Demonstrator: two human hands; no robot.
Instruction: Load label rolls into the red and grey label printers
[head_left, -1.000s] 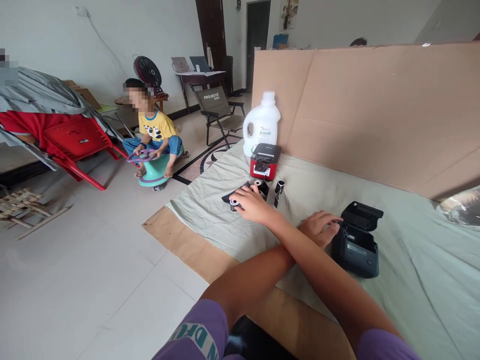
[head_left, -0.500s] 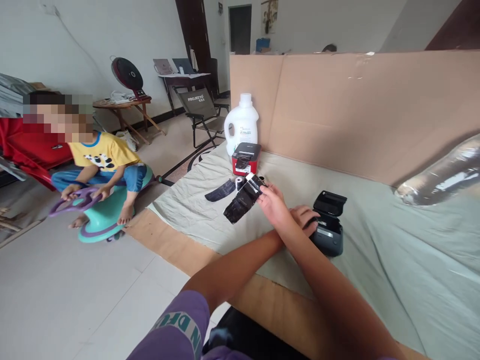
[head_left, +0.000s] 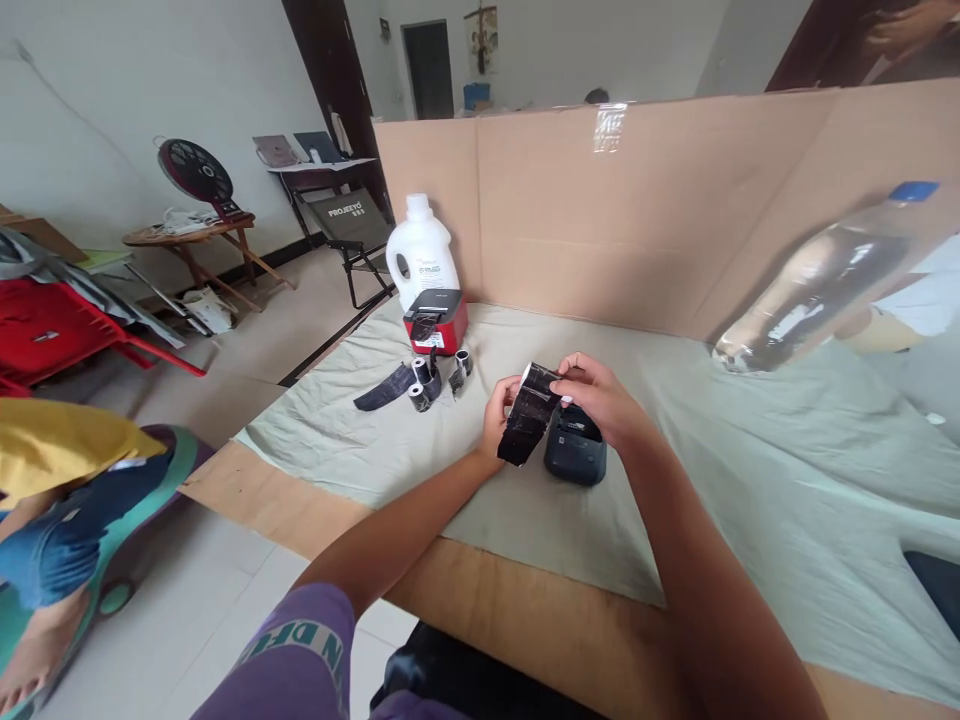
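Between my hands a roll of black label paper (head_left: 526, 415) is held up, its loose strip hanging down and a white end showing at the top. My left hand (head_left: 495, 418) is closed around its left side. At the right end the fingers of my right hand (head_left: 596, 395) pinch the roll. Just behind and below it a small dark label printer (head_left: 577, 455) sits on the cloth, partly hidden by the roll and my right hand; I cannot tell how its lid stands.
Several small black rolls (head_left: 420, 385) and a curved black strip (head_left: 384, 388) lie left, before a red-and-black printer (head_left: 439, 325) and a white jug (head_left: 422, 250). A cardboard sheet (head_left: 585, 220) stands behind. A large clear bottle (head_left: 825, 275) leans right. Another person sits at far left.
My arms have uncrossed: my left hand has left the printer and moved left to the roll. My right hand brought the roll rightward, in front of the printer. The view has turned right.
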